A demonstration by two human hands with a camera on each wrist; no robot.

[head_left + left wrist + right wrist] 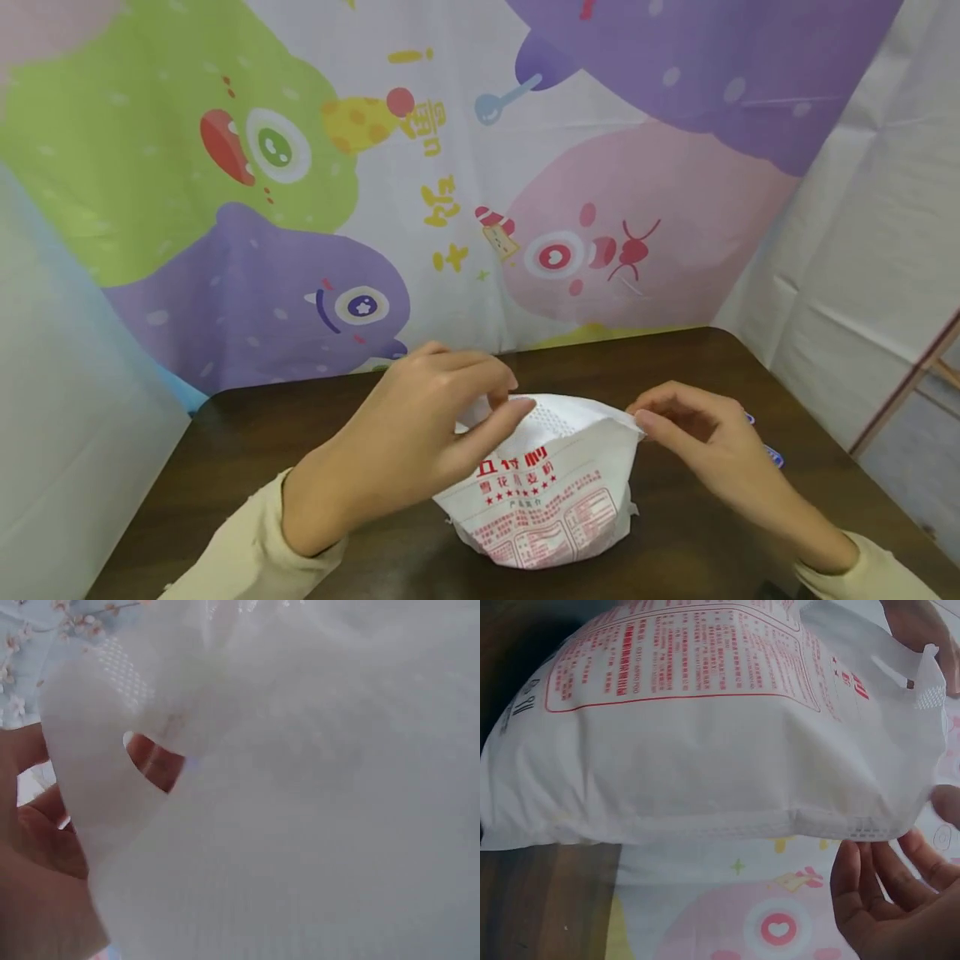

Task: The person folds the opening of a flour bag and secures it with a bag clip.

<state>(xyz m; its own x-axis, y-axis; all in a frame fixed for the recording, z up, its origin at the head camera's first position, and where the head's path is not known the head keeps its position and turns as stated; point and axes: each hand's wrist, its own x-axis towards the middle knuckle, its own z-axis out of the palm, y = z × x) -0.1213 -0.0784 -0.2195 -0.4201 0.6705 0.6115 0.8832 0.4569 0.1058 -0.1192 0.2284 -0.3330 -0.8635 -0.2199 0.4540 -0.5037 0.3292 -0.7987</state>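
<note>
A white bag [555,508] with red printing stands on the table, and its upper rim has a perforated strip and a cut-out handle hole. My right hand [712,442] pinches its upper right corner; in the right wrist view the right fingers [877,892] meet the bag's edge. At the upper left of the bag is my left hand [420,425], thumb and index finger curved with a gap between them. Its lower fingers are hidden. In the left wrist view the bag [300,825] fills most of the picture, with skin showing through the handle hole.
The dark wooden table [300,433] ends at a cartoon-printed cloth [450,317] behind. Small blue-and-white items [774,456] lie partly hidden behind the right hand. White cloth walls [825,250] stand at the sides.
</note>
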